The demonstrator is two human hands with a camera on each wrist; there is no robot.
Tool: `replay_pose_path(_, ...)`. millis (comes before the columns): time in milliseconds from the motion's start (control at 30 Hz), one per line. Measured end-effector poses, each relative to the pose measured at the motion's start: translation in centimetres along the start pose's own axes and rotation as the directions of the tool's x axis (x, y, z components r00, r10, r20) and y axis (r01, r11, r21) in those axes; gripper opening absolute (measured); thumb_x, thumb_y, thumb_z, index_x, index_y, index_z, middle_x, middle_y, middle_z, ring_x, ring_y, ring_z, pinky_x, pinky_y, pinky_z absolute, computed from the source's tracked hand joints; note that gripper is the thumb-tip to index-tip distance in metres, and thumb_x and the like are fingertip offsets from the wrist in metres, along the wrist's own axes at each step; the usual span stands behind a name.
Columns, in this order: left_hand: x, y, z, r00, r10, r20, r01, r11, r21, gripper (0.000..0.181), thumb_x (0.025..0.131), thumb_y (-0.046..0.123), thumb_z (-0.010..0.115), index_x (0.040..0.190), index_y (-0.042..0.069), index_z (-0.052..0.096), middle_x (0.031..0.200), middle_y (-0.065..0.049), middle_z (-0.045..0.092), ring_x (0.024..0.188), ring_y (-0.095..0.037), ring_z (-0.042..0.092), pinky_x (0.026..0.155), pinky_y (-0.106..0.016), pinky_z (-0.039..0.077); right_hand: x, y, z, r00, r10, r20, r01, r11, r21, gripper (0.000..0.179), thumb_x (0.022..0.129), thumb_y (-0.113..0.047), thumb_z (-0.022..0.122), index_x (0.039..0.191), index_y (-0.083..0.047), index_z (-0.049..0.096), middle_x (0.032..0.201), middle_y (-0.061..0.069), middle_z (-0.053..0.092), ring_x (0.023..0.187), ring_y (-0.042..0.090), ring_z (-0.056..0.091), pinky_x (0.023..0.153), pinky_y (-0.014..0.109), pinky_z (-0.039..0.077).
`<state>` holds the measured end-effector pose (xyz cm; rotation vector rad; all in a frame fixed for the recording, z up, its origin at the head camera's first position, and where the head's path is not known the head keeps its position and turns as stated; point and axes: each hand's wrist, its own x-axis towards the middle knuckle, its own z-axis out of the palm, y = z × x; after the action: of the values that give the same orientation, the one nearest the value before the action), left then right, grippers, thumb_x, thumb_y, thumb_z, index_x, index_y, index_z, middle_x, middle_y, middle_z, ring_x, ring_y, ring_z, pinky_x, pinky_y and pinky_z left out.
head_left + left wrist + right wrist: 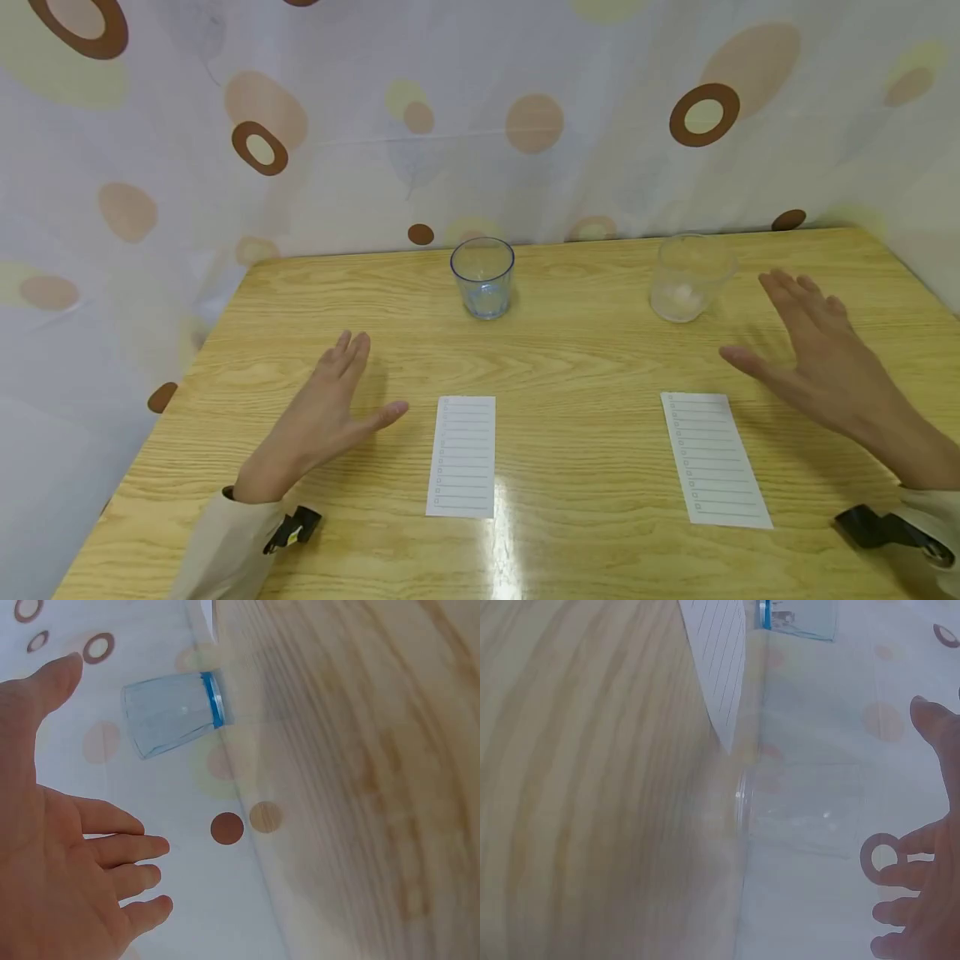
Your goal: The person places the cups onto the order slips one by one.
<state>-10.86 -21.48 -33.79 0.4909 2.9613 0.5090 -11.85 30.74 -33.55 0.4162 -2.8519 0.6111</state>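
Observation:
A bluish clear cup point(486, 287) stands upright near the table's back edge, left of a clear plastic measuring cup or beaker point(686, 283) with a spout-like rim. My left hand point(318, 417) hovers over the table, thumb spread from the fingers, holding nothing. In the left wrist view the palm point(60, 862) shows, with the bluish cup point(172, 712) beyond it. My right hand point(832, 367), also spread and holding nothing, is nearest the clear beaker. The right wrist view has that beaker point(806, 810) beyond the fingers point(900, 911).
Two lined white checklist slips lie on the wood-grain table point(577, 467): one slip point(463, 458) in the middle, another slip point(716, 458) on the right, slightly slanted. Behind the table hangs a white curtain point(480, 183) with brown and yellow dots.

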Motion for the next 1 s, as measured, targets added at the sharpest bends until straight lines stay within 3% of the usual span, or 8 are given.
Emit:
replay_pose_path(700, -0.6, 0.8, 0.6, 0.998, 0.041, 0.042, -0.041, 0.999, -0.003, 0.099, 0.091, 0.063, 0.051, 0.151, -0.006, 0.014, 0.158, -0.023, 0.014, 0.145, -0.037, 0.013, 0.112, -0.056, 0.023, 1.3, -1.7, 0.8, 0.998, -0.059, -0.005, 0.059, 0.998, 0.030, 0.093, 0.089, -0.041, 0.065, 0.156, -0.007, 0.010, 0.158, 0.024, 0.014, 0.146, 0.038, 0.004, 0.117, 0.051, -0.004)
replay_pose_path(1000, -0.7, 0.9, 1.0, 0.994, 0.088, 0.058, -0.088, 0.996, 0.002, 0.097, 0.091, 0.062, 0.052, 0.151, -0.006, 0.017, 0.158, -0.021, 0.015, 0.146, -0.035, 0.012, 0.113, -0.054, 0.023, 1.6, -2.6, 1.3, 0.999, -0.051, 0.000, 0.051, 0.993, 0.108, 0.092, 0.090, -0.037, 0.067, 0.156, -0.010, 0.009, 0.159, 0.019, 0.012, 0.147, 0.036, 0.004, 0.116, 0.055, 0.001)
